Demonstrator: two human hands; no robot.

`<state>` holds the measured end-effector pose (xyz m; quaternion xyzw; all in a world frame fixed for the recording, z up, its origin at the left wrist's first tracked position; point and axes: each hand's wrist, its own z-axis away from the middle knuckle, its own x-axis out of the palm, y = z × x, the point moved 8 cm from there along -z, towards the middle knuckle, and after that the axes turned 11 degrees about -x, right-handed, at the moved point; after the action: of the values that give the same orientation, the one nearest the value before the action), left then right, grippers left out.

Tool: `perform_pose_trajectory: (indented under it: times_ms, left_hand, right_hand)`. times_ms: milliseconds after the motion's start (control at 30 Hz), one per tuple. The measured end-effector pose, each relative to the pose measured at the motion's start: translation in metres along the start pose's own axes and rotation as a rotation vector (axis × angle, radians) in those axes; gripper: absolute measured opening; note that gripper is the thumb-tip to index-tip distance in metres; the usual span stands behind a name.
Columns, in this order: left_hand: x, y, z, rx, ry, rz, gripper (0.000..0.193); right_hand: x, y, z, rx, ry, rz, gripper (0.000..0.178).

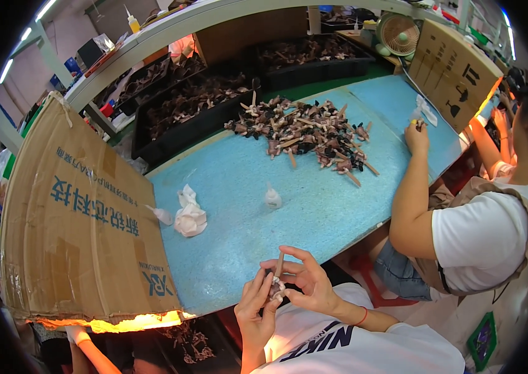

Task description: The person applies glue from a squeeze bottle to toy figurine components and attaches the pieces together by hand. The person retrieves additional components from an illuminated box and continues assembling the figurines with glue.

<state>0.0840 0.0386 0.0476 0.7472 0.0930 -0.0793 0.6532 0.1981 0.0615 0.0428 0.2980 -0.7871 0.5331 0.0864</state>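
Close to my chest, at the table's near edge, my left hand [254, 306] is closed on a small brown-and-white figure [276, 289]. A flat wooden stick [280, 264] rises from the figure, its upper end by the raised index finger of my right hand [315, 288]. The right thumb and fingers pinch the figure from the other side, and they partly cover it. Beyond my hands, a small white squeeze bottle [272, 197] stands upright on the blue tabletop [232, 181]. Farther off lies a pile of similar small figures [314, 134], many with sticks.
Cardboard sheets [83, 218] [454, 71] wall the table's left and far right. Crumpled tissue [190, 215] and another bottle [163, 215] lie at left. Black trays [195, 134] of dark pieces line the back. A co-worker [488, 230] sits at right, one hand on the table.
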Motion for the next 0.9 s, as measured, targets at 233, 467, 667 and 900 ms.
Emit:
perform_pose_trajectory:
  times_ms: [233,467,667,900]
  left_hand:
    - [-0.0015,-0.0011,-0.0003,-0.013,0.000,0.001,0.038]
    - [-0.0018,-0.0030,0.0006,-0.015,-0.007,0.000,0.039]
    - [-0.0009,-0.0019,-0.0009,-0.007,-0.005,0.008,0.038]
    - [-0.0032,-0.0032,-0.0003,0.006,-0.001,0.016,0.037]
  right_hand:
    - [0.0005,0.0041,0.0008,0.010,0.004,-0.003,0.072]
    - [0.0013,0.0030,0.0009,0.014,0.003,0.008,0.071]
    - [0.0000,0.0033,-0.0004,0.016,-0.001,0.014,0.072]
    - [0.0019,0.0039,-0.0011,0.016,0.001,0.004,0.072]
